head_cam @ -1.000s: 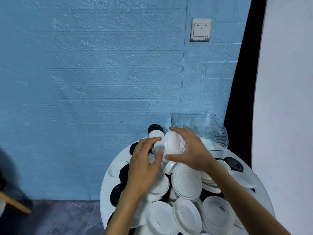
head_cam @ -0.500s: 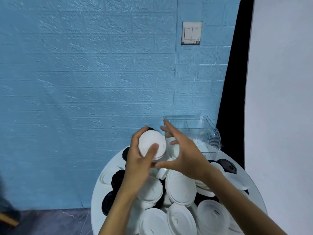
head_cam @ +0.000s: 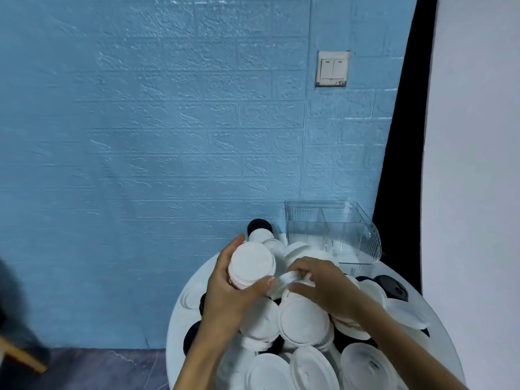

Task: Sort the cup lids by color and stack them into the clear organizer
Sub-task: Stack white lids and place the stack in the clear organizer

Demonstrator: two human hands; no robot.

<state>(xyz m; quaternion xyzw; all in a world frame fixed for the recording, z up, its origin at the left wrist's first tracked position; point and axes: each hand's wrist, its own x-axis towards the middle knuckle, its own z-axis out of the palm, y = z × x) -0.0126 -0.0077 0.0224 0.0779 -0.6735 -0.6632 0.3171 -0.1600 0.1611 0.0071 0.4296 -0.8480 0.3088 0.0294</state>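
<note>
My left hand (head_cam: pixel 228 294) grips a short stack of white lids (head_cam: pixel 251 264) above the round white table (head_cam: pixel 180 333), thumb curled over the near edge and fingers wrapped round the far side, the top lid facing me. Just to its right, at about three o'clock, my right hand (head_cam: pixel 323 285) curls down over the pile and pinches a single white lid (head_cam: pixel 284 280) tilted on its edge, its rim touching the stack in my left hand. Beneath both hands the tabletop is heaped with loose lids: white lids (head_cam: pixel 304 319) overlapping in the middle and toward six o'clock, black lids (head_cam: pixel 192 336) showing at the eight o'clock edge, one black lid (head_cam: pixel 392 287) lying flat at three o'clock, and another black lid (head_cam: pixel 259 227) at the far rim, at twelve o'clock. The clear organizer (head_cam: pixel 332 229) stands at the one o'clock edge of the table, its divider visible through the ribbed walls; I cannot tell what lies inside. Behind it rises a blue brick-textured wall (head_cam: pixel 154 136) with a white double light switch (head_cam: pixel 332 68).
</note>
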